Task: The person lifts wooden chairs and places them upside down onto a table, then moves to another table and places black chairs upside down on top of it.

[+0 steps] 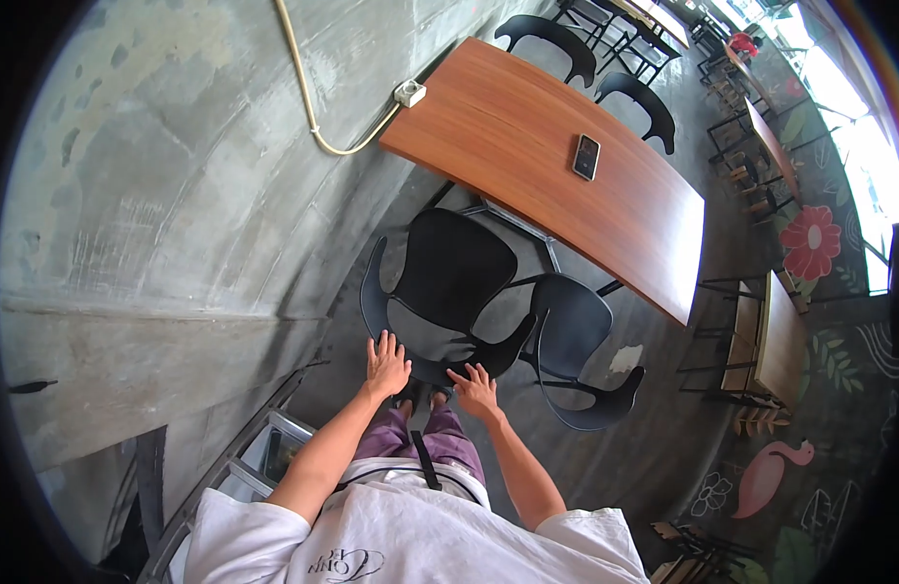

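Both hands rest on the curved backrest of a black chair (459,263) that faces the long brown table (527,127). At the backrest's left part is my left hand (387,366), its fingers apart and lying on the rim. My right hand (476,389) touches the backrest a little further right, fingers spread. A second black chair (570,326) stands close on the right. On the tabletop lies a dark phone (586,157), out of reach of both hands.
A concrete wall (206,195) with a white socket (409,93) and cable runs along the left. Two black chairs (551,44) (639,105) stand beyond the table. A metal-framed case (274,448) is at lower left. Wooden tables (780,341) stand at right; a person in red (743,44) is far off.
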Motion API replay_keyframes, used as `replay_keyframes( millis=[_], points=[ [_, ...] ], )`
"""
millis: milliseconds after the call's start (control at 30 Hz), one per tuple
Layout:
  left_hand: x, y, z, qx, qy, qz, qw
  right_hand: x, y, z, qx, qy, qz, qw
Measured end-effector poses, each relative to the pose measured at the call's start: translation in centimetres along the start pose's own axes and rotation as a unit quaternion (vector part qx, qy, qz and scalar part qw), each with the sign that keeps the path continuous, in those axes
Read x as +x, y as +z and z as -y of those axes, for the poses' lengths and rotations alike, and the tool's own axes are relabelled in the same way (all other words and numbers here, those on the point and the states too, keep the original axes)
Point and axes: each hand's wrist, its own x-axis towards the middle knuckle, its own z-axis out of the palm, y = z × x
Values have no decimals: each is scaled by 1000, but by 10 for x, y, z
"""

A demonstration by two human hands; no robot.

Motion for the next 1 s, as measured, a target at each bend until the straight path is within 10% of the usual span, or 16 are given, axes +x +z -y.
replay_keyframes(
  millis=[1000],
  points=[
    [-38, 105, 87, 84, -148, 36, 985, -4, 168, 24, -44, -115, 263, 957]
  ],
)
